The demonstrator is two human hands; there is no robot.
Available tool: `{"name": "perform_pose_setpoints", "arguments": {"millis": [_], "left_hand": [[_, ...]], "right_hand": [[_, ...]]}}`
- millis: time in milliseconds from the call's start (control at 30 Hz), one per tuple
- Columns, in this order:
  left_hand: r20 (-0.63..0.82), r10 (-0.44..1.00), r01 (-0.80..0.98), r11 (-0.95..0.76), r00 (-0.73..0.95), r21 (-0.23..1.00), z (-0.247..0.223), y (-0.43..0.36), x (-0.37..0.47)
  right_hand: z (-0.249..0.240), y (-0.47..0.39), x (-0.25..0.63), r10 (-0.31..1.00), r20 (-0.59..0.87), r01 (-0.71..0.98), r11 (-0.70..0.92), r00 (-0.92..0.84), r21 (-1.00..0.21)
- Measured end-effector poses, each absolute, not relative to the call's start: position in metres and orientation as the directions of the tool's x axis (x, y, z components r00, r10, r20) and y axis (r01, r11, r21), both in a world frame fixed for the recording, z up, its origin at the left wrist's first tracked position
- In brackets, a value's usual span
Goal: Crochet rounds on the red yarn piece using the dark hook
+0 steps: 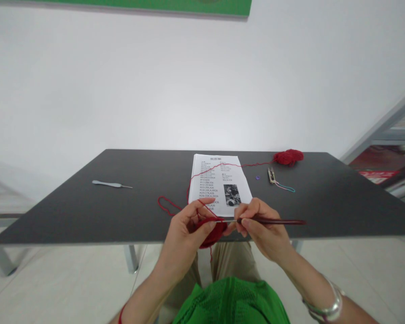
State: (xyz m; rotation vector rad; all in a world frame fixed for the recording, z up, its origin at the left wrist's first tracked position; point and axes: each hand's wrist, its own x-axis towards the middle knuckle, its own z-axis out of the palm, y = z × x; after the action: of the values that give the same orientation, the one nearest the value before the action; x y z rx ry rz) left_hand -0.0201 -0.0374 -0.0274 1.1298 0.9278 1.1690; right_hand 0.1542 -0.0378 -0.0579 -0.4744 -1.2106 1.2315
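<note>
My left hand [192, 225] pinches a piece of red crochet work [214, 235] at the table's front edge, partly hidden behind the fingers. Red yarn [207, 208] runs over the raised left index finger. In my right hand [261, 227] is a crochet hook [280, 221] with a dark brown handle, held level. Its thin metal shaft points left and meets the upper edge of the red piece; whether its tip carries a loop is too small to tell. A short red tail hangs below the piece.
Printed pattern sheets [245, 189] lie beyond my hands. At the back right sits a red yarn ball [288, 157], its strand crossing the paper. Nearby are thread snips [272, 175] with a cord and a purple ring [257, 177]. A grey-handled hook [107, 184] rests on the left.
</note>
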Motion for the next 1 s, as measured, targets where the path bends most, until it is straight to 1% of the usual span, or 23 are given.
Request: {"name": "perform_pose_setpoints", "arguments": {"millis": [167, 333, 433, 533, 600, 667, 733, 800, 867, 933, 1000], "left_hand": [[0.047, 0.992, -0.199, -0.023, 0.117, 0.980, -0.027, -0.038, -0.018], [0.046, 0.996, -0.226, -0.027, 0.081, 0.974, -0.028, -0.039, -0.015], [0.032, 0.998, -0.249, -0.016, 0.059, 0.968, -0.029, -0.040, -0.012], [0.017, 0.999, -0.287, -0.002, 0.050, 0.958, -0.030, -0.041, -0.009], [0.019, 0.999, -0.299, -0.005, 0.044, 0.954, -0.030, -0.041, -0.009], [0.031, 0.999, -0.289, -0.020, 0.033, 0.957, -0.030, -0.041, -0.008], [0.048, 0.999, -0.251, -0.044, 0.010, 0.967, -0.032, -0.042, -0.008], [0.064, 0.998, -0.197, -0.067, -0.018, 0.978, -0.036, -0.044, -0.007], [0.078, 0.997, -0.149, -0.082, -0.028, 0.985, -0.040, -0.046, -0.006], [0.078, 0.997, -0.135, -0.077, -0.003, 0.988, -0.043, -0.047, -0.006], [0.032, 0.998, -0.194, -0.023, 0.045, 0.981, -0.044, -0.046, -0.008]], "right_hand": [[-0.057, -0.045, 0.154, 0.851, 0.519, -0.280, 0.480, -0.084, -0.832], [-0.056, -0.053, 0.148, 0.792, 0.609, -0.103, 0.604, -0.035, -0.791], [-0.060, -0.054, 0.146, 0.791, 0.612, -0.054, 0.611, 0.014, -0.790], [-0.061, -0.053, 0.146, 0.814, 0.579, -0.090, 0.580, 0.037, -0.810], [-0.059, -0.053, 0.147, 0.822, 0.569, -0.085, 0.569, 0.028, -0.818], [-0.058, -0.055, 0.146, 0.803, 0.596, 0.002, 0.596, 0.016, -0.803], [-0.057, -0.058, 0.142, 0.757, 0.654, 0.144, 0.647, 0.002, -0.749], [-0.059, -0.061, 0.137, 0.694, 0.720, 0.294, 0.693, -0.026, -0.658], [-0.064, -0.061, 0.134, 0.641, 0.763, 0.399, 0.725, -0.089, -0.562], [-0.067, -0.056, 0.134, 0.599, 0.779, 0.438, 0.760, -0.183, -0.481], [-0.069, -0.046, 0.139, 0.528, 0.792, 0.415, 0.823, -0.307, -0.388]]}}
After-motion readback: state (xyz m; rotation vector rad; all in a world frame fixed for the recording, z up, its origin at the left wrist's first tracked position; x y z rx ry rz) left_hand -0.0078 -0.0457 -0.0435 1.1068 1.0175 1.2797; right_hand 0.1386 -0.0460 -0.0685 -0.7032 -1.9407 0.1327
